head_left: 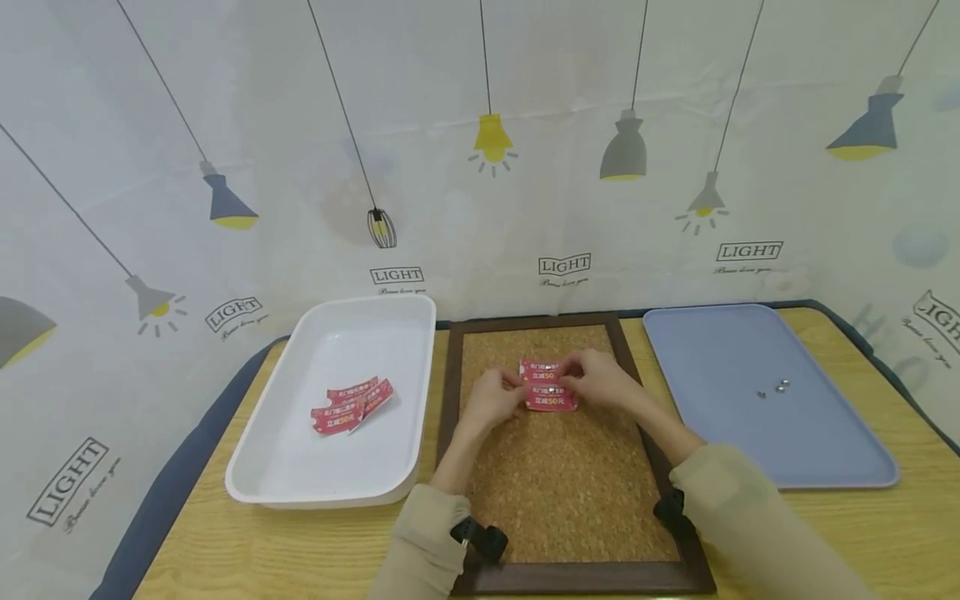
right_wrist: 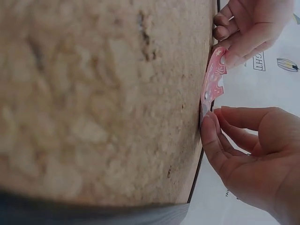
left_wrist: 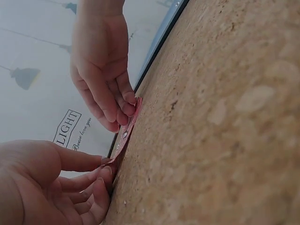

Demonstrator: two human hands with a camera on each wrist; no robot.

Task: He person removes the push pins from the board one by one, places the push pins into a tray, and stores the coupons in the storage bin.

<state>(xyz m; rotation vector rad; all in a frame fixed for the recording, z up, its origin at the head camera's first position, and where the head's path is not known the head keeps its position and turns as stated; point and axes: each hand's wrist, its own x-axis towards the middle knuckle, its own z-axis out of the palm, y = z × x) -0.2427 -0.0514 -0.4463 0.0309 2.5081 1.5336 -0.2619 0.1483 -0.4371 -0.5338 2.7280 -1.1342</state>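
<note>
Two red-pink paper coupons lie one above the other on the upper part of the framed cork board (head_left: 570, 492). Silver pin heads show on the upper coupon (head_left: 531, 375) and the lower coupon (head_left: 551, 402). My left hand (head_left: 491, 398) pinches the lower coupon's left edge between thumb and fingers. At its right edge, my right hand (head_left: 597, 382) pinches the same coupon with thumb and forefinger. In the left wrist view, a pin head (left_wrist: 124, 135) sits on the paper between both hands, and the paper's near end bends up off the cork.
To the left, a white tray (head_left: 258, 467) holds several similar coupons (head_left: 345, 410). On the right, a blue-grey tray (head_left: 720, 358) holds a few small silver pins (head_left: 782, 386). A dark wooden frame (head_left: 585, 577) edges the board. Behind the table hangs a lamp-patterned cloth (head_left: 450, 192).
</note>
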